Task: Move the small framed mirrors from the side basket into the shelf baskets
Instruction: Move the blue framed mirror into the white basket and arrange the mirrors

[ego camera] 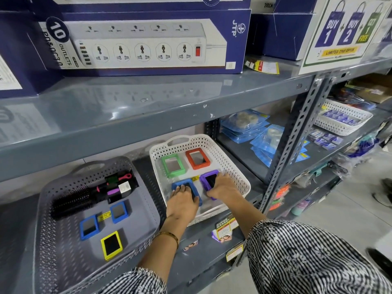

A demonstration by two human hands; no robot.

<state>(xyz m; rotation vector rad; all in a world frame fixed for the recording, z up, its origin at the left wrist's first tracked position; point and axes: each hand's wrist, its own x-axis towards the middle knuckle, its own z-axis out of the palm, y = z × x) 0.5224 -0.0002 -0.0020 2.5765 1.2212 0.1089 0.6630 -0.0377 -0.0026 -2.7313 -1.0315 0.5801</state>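
Note:
A white perforated basket [228, 158] on the lower shelf holds a green-framed mirror [173, 165], an orange-framed mirror [197, 159], a blue-framed mirror [184, 183] and a purple-framed mirror [209, 179]. My left hand [182, 201] lies on the blue one, fingers over its near end. My right hand [222, 186] grips the purple one at its right side. To the left, a grey basket [53, 251] holds two blue-framed mirrors [89, 227] [119, 212] and a yellow-framed mirror [111, 245].
A black hairbrush [74, 200] and a black organiser with small items lie at the back of the grey basket. The upper shelf edge [148, 124] overhangs the baskets and carries power-strip boxes. Blue blister packs [261, 136] lie right of the white basket, behind a metal upright.

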